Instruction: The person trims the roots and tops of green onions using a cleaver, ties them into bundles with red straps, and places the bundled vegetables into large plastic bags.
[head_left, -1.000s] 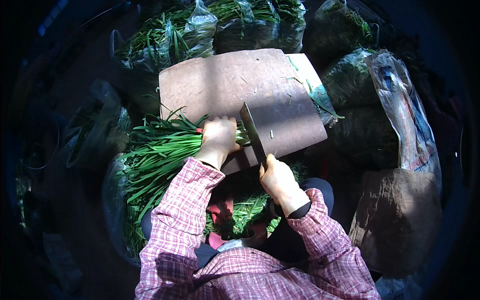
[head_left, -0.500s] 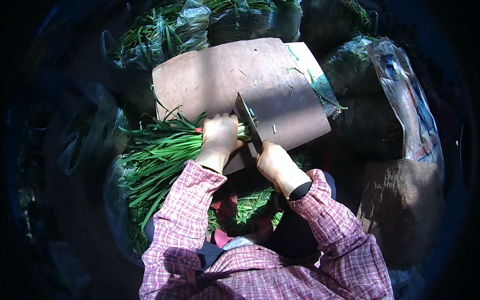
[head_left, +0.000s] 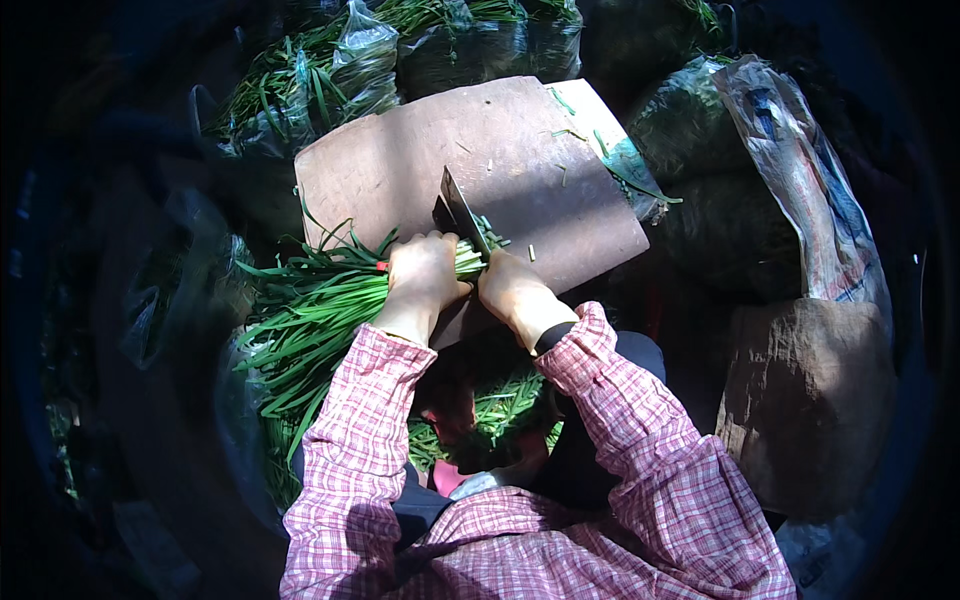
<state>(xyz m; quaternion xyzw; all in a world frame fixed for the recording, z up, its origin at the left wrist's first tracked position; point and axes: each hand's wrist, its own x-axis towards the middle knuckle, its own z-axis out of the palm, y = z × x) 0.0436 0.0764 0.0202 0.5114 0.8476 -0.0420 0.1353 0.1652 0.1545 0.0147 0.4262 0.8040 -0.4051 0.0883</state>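
A bunch of garlic chives [head_left: 318,318] lies across the left part of a pinkish-brown board [head_left: 420,140], its green leaves fanning out to the left past the edge. My left hand [head_left: 418,280] is closed around it near the pale stem ends, beside a small red band [head_left: 382,266]. In my closed right hand [head_left: 518,296] is a cleaver [head_left: 464,216], its broad dark blade upright against the stem ends, close to my left fingers. Short cut stem pieces [head_left: 494,234] lie just right of the blade.
Clear plastic bags [head_left: 365,60] of greens stand behind the board. To the right are a woven sack [head_left: 815,190] and a brown cloth-like bundle [head_left: 810,400]. Loose chives [head_left: 505,412] lie below, between my legs. A white and teal sheet [head_left: 610,135] shows under the board's right side.
My right hand and the cleaver have moved left and inward, the blade now at the stem ends. More cut pieces lie beside it. The whole view has shifted slightly.
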